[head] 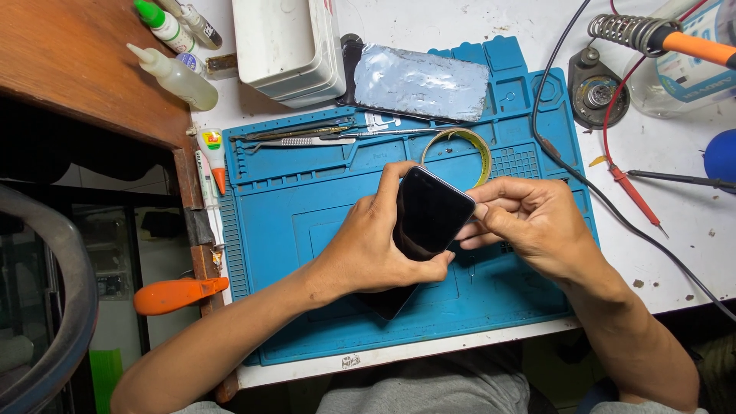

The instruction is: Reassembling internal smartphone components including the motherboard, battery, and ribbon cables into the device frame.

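Left hand (376,245): we close it around the black phone (425,230) from the left, the thumb along the lower edge and the fingers on the upper left edge. We judge this grip good for steady work; we should keep the palm under the body so it cannot slip.
Phone: it is in both hands, lifted and tilted above the blue repair mat (291,207), the dark glass looking up. Its lower end is hidden behind the left wrist.
Right hand (529,222): we curl it closed and press the fingertips on the right edge of the phone. Whether a small tool is between the fingers, we cannot tell. We think the pressure should be light and even along the edge, not at one corner only, because the glass may crack.
Repair mat: it lies on the white desk (690,230) directly under the phone, so a dropped part probably stays there.
Roll of tape (460,146): just behind the phone, on the mat.
Tweezers and thin tools (307,136): in the tray at the far left side of the mat, apart from the hands.
Foil-covered panel (422,80): at the far edge of the mat, beside the white plastic boxes (287,46).
Soldering iron (667,37): far right in its coil stand; we keep the cables (567,172) away from the right wrist.
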